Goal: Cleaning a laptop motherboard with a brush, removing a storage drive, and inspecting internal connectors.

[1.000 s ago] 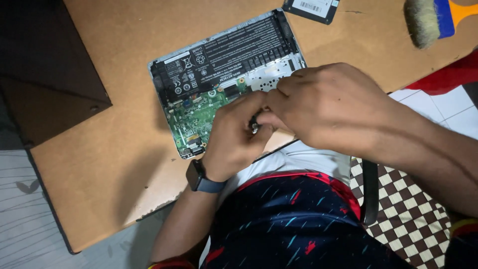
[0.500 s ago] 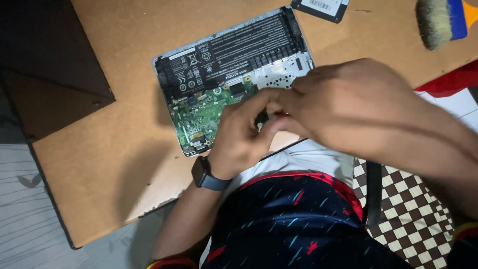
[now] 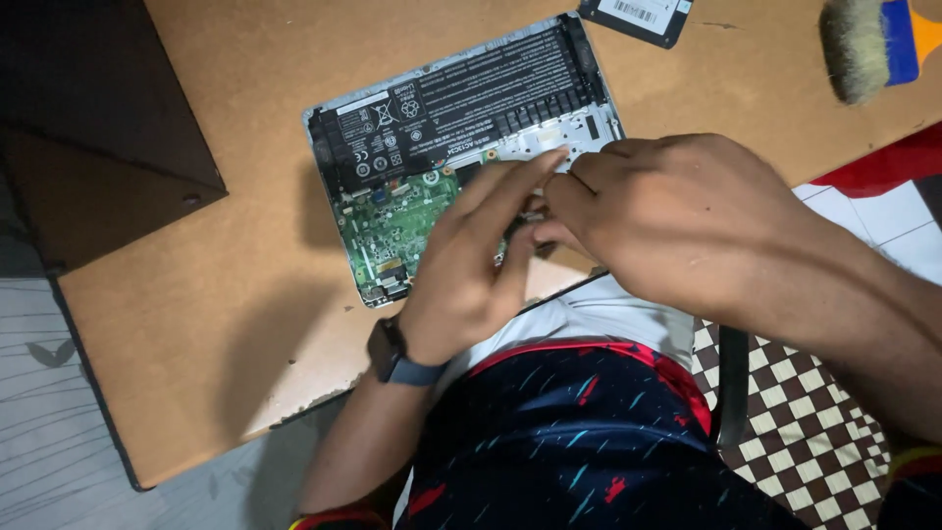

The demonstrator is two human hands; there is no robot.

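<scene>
While the opened laptop lies bottom-up at 12 o'clock on the brown board, both hands meet over its near edge. The left hand, a dark watch on its wrist, reaches up from 6 o'clock with its fingers stretched long and flat across the green circuit board, fingertips close to the pale strip beside the black battery. The right hand comes in from 3 o'clock, curled, its thumb and forefinger pinched together just where they touch the left fingers; something small and dark shows between the two hands (too hidden to tell what it is, or which hand grips it).

At 1 o'clock of the laptop a small black part with a white label lies on the board, and further out at 2 o'clock rests a brush with pale bristles and a blue and orange handle. A dark flat panel sits at 10 o'clock, overlapping the board's corner. At 5 o'clock a checkered cloth shows beside the person's dark patterned shirt.
</scene>
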